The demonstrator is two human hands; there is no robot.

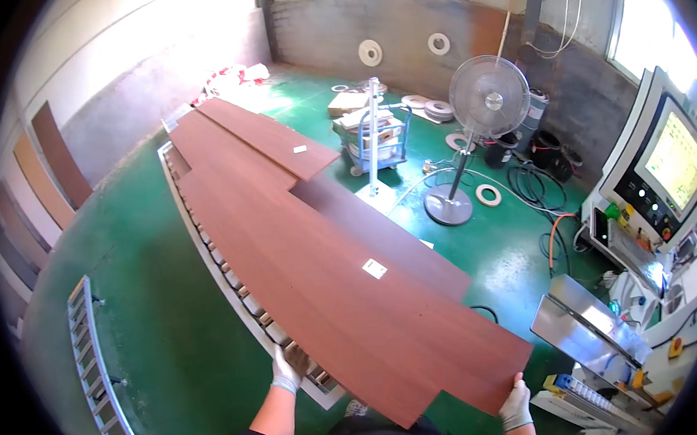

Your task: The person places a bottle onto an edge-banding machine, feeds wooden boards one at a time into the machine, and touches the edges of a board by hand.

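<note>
Long brown panel (327, 258) lies in front of me, wood-grain, notched at the near end, along the roller conveyor (251, 305), its near right part out past the rollers. My right hand (516, 404), gloved, is closed on its near right corner, thumb on top. My left hand (287, 370), also gloved, is at the left long edge by the rollers; fingers partly hidden, can't tell how tight. White label (375, 269) on the panel's face, dark marks, too small to read. Second white label (300, 149) on the smaller brown panel (261, 135) at the far end, also unreadable. Control screen (676, 153) at right is lit yellow-green, text blurred. Standing fan (490, 100) beyond the panels, blue cart (392, 140) left of it.
</note>
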